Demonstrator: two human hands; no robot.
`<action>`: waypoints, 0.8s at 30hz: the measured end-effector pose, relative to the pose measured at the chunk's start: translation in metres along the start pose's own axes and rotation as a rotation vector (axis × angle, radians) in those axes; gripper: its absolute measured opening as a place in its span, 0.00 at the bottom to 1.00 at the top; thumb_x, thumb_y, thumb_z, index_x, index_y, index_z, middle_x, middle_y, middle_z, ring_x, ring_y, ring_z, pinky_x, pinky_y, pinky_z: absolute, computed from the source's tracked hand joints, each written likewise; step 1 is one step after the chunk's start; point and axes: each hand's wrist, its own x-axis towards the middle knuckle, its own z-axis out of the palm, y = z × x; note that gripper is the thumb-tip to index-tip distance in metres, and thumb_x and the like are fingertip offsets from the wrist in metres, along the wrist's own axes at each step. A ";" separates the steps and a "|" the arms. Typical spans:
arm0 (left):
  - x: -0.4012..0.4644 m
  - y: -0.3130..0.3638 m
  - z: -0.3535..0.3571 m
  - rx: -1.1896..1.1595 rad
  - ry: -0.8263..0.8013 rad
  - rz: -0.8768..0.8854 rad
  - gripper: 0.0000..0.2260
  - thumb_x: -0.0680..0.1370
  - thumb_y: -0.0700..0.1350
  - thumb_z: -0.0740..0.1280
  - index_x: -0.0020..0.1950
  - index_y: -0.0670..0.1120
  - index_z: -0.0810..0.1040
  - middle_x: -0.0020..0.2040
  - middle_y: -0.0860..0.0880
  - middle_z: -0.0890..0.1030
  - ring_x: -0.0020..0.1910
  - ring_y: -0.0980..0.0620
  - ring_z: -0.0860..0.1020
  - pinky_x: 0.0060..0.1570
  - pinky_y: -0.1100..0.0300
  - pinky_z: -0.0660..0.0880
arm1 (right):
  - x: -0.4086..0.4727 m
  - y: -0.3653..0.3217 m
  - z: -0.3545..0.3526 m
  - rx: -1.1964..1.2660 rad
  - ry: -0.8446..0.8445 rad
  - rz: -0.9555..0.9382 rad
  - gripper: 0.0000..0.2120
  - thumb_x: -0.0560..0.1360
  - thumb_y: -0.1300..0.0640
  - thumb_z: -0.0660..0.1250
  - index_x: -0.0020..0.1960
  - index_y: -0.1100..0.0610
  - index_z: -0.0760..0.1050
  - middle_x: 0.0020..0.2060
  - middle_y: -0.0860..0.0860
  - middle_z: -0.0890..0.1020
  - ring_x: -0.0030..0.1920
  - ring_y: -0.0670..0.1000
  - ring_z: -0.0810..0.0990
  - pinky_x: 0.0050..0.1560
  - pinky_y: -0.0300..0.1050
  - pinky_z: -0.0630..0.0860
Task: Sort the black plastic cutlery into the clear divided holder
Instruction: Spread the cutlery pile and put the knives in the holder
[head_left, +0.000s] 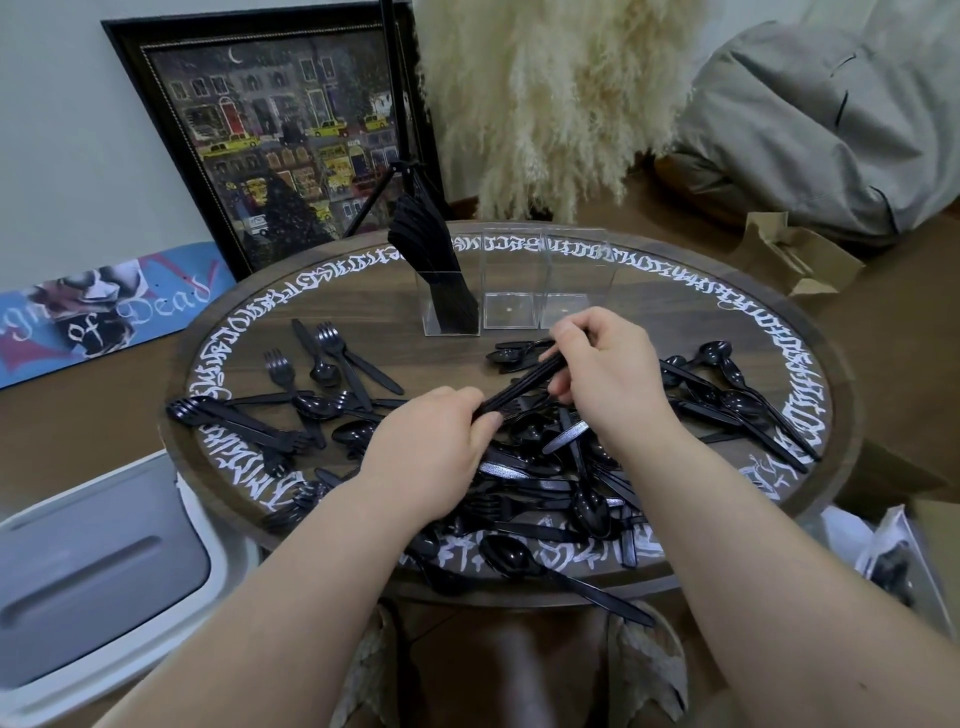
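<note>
Left hand (436, 441) and right hand (608, 364) both grip cutlery bundle (524, 382) spanning between them, above pile.

A single head-worn wide-angle view looks forward and down, close over the round table (779, 317).

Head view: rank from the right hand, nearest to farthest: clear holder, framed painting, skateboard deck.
From the right hand, which grips a bundle of cutlery together with the left hand:
1. Clear holder, just behind the hand on the table.
2. Framed painting, back left, leaning against the wall.
3. Skateboard deck, far left on the floor.
</note>
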 end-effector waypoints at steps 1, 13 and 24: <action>0.000 0.000 -0.001 -0.006 0.022 -0.020 0.13 0.81 0.55 0.55 0.52 0.48 0.74 0.42 0.50 0.76 0.44 0.47 0.75 0.42 0.53 0.71 | 0.000 0.000 0.000 -0.063 -0.010 -0.017 0.09 0.80 0.55 0.59 0.45 0.54 0.76 0.30 0.51 0.80 0.28 0.45 0.78 0.39 0.48 0.77; -0.001 0.011 -0.009 -0.171 0.152 -0.059 0.09 0.82 0.51 0.54 0.46 0.49 0.68 0.34 0.51 0.74 0.36 0.50 0.73 0.36 0.53 0.66 | -0.007 -0.008 0.006 0.683 -0.208 0.168 0.04 0.80 0.61 0.61 0.48 0.60 0.74 0.37 0.53 0.79 0.32 0.46 0.75 0.35 0.38 0.76; 0.042 -0.014 -0.053 -0.315 0.199 -0.157 0.17 0.82 0.46 0.57 0.70 0.53 0.70 0.68 0.51 0.72 0.62 0.50 0.73 0.61 0.60 0.66 | 0.007 -0.045 -0.014 0.427 -0.079 -0.027 0.06 0.77 0.67 0.64 0.46 0.58 0.77 0.35 0.49 0.80 0.36 0.47 0.77 0.41 0.42 0.78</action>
